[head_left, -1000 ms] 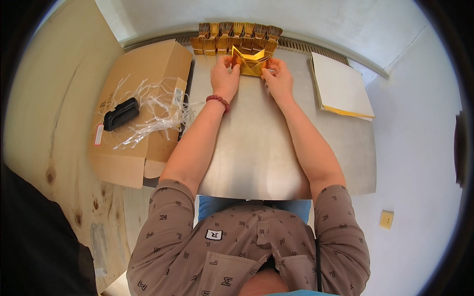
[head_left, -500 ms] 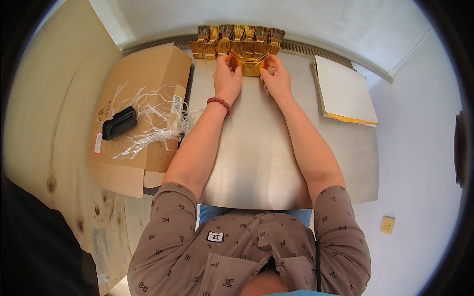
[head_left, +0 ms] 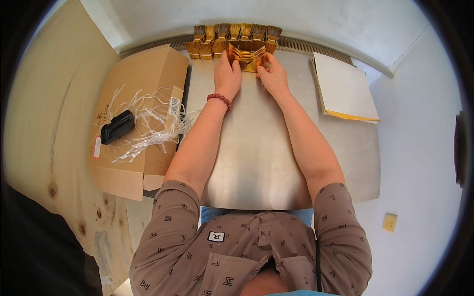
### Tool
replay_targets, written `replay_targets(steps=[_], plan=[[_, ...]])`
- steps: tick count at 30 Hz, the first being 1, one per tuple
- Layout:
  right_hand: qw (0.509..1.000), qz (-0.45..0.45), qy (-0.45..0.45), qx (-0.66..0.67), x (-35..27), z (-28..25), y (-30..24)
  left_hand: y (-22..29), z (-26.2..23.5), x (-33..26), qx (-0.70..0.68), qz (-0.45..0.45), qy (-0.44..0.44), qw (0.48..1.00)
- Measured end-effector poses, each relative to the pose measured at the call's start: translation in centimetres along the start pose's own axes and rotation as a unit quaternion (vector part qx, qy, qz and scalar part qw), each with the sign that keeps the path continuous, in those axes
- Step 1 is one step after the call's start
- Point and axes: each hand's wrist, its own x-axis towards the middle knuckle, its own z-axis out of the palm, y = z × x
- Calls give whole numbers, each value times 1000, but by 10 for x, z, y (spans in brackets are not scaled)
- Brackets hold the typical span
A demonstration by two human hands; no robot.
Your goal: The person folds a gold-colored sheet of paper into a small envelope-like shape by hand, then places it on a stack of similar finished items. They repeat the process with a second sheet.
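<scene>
A small stack of folded gold paper (head_left: 251, 64), with pointed, fanned-out upper edges, stands at the far middle of the metal table. My left hand (head_left: 227, 77) holds it at its left side, a dark red bead bracelet (head_left: 219, 98) round the wrist. At the right side my right hand (head_left: 274, 78) grips the same stack, thumb in front and fingers behind. Directly behind lie bundles of folded gold and brown paper (head_left: 237, 32) in two rows, some with a pale band round them. The stack partly hides the front row.
On the left a cardboard box (head_left: 129, 64) carries a tangle of white plastic strips (head_left: 158, 133) and a black plastic object (head_left: 118, 127). A pile of white and yellow sheets (head_left: 345, 88) lies on the right of the metal table (head_left: 256, 158). A wall closes off the back.
The upper edges of the gold paper stack look more fanned out, with more layers showing. Both hands, still holding it, have shifted very slightly.
</scene>
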Motion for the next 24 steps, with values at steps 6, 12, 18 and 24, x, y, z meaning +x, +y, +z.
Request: replay_targets(steps=[6, 12, 18, 24], plan=[[999, -18, 35, -31, 2, -1, 8, -1, -2, -5, -12, 6, -7, 1000], [997, 0, 35, 62, -4, -7, 21, 0, -6, -10, -33, -4, -13, 999], [997, -71, 17, 22, -70, -45, -2, 6, -17, -24, -30, -4, -18, 999], [991, -112, -26, -71, -147, -104, -27, 15, -21, -39, -12, 7, 4, 1000]])
